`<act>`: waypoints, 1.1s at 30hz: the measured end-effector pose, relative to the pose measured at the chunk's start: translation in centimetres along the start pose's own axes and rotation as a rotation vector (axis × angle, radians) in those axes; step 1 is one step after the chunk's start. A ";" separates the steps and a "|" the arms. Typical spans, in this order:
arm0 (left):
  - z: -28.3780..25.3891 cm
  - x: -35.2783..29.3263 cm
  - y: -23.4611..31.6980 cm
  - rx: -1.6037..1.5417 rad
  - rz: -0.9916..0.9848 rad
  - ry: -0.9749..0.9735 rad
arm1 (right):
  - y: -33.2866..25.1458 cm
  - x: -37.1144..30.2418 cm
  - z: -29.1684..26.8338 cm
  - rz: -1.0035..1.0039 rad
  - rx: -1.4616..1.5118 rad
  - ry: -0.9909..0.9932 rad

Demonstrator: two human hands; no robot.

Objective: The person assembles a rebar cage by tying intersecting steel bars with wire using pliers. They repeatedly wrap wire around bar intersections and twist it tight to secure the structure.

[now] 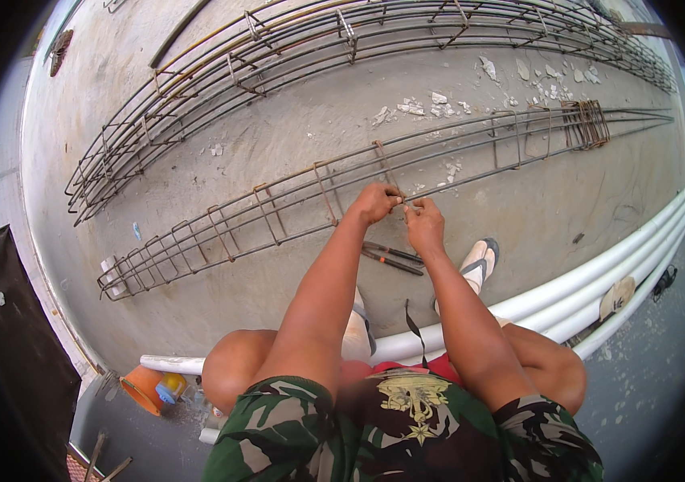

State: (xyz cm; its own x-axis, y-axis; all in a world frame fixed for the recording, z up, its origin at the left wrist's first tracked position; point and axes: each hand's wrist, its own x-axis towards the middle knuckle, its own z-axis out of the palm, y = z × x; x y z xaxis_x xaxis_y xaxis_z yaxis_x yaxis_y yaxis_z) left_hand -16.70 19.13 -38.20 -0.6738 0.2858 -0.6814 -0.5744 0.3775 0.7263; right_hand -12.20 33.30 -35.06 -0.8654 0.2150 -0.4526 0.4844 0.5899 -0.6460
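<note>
Hands meet at the near long bar of the rebar cage [294,201] lying on the concrete slab [567,201], roughly mid-length. Left hand [374,202] is clenched over the bar where a stirrup [383,165] crosses it. Right hand [423,225] is just beside it, fingers pinched on something thin at the same joint; looks like tie wire, but too small to tell for sure. Hands nearly touch.

Progress, judging from layout only: stirrups to the person's left of the hands sit spaced along the bars in a regular run out to the cage end. To the right, only a couple stand in place, then a bundle of spare stirrups [587,123] is bunched together on the bars far out. So my read: about half the length is set, the right half is not yet spaced. Can't tell which joints are actually tied; wire isn't resolvable at this size.

Pliers [391,258], dark handled, lie on the slab just below the hands, near the sandalled foot [480,259], not held. Finished-looking cage [342,36] lies farther off, well apart, with stirrups along its full length. Concrete chips [431,103] are scattered between the two cages. White pipes [599,281] run behind the person, who is squatting. Orange bucket [143,387] at lower left.
</note>
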 end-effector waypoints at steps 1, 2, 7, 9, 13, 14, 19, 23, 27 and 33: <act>0.0 0.2 -0.3 -0.033 -0.008 -0.009 | 1.4 0.0 -0.4 -0.001 -0.054 -0.040; 0.0 0.4 -0.6 -0.066 -0.014 -0.022 | 2.0 0.0 -0.9 0.000 -0.109 -0.076; 0.3 0.6 -1.0 -0.112 -0.012 0.010 | 0.5 -0.8 -1.8 -0.224 -0.335 -0.238; 0.4 0.5 -1.0 -0.081 -0.019 0.013 | -1.9 -0.1 -2.2 -0.326 -0.454 -0.318; 0.2 0.3 -0.5 -0.067 -0.036 0.015 | -4.8 4.7 -2.3 -0.279 -0.477 -0.343; 0.1 0.2 -0.4 -0.089 -0.037 0.017 | -4.9 5.3 -2.5 -0.232 -0.467 -0.325; 0.2 0.7 -0.7 -0.092 0.009 -0.013 | -0.5 5.3 -1.6 0.088 -0.381 -0.229; 0.1 0.6 -1.0 -0.106 -0.032 -0.018 | -1.0 1.2 -1.3 0.574 0.226 -0.471; -0.1 0.6 -0.7 -0.077 0.009 0.000 | 7.0 -1.5 -1.2 0.367 -0.002 -0.430; 1.9 -2.0 1.4 0.099 -0.103 0.545 | 6.1 -7.7 0.1 -0.462 -0.805 -0.290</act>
State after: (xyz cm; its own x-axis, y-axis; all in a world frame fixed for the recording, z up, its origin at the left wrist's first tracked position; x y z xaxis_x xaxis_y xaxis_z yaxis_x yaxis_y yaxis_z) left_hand -15.21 20.78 -35.98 -0.7745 -0.2437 -0.5838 -0.6211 0.4681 0.6286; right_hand -2.57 35.16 -35.61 -0.8309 -0.3078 -0.4635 -0.2207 0.9470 -0.2333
